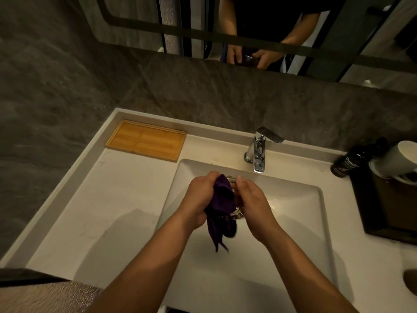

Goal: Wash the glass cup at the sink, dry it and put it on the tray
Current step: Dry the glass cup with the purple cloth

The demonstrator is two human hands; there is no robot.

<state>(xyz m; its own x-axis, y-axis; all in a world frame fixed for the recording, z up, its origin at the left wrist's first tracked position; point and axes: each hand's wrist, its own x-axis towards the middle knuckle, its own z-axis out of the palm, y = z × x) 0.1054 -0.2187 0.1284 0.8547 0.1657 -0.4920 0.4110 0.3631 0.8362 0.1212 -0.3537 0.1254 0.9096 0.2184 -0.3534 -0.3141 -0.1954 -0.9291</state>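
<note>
Over the white sink basin [300, 213] my two hands hold the glass cup [237, 215] between them. Only its clear rim and base show past my fingers. My left hand [200, 197] is closed on a dark purple cloth [222, 213], pressing it against the cup, and the cloth's loose end hangs down into the basin. My right hand [252, 199] grips the cup from the right side. The bamboo tray [146, 141] lies on the counter at the back left, with nothing on it.
A chrome faucet [259, 150] stands behind the basin, no water running. At the right are a dark soap bottle [348, 162] and a white mug [399, 159] on a dark stand [388, 211]. A mirror [248, 30] hangs above the grey stone wall.
</note>
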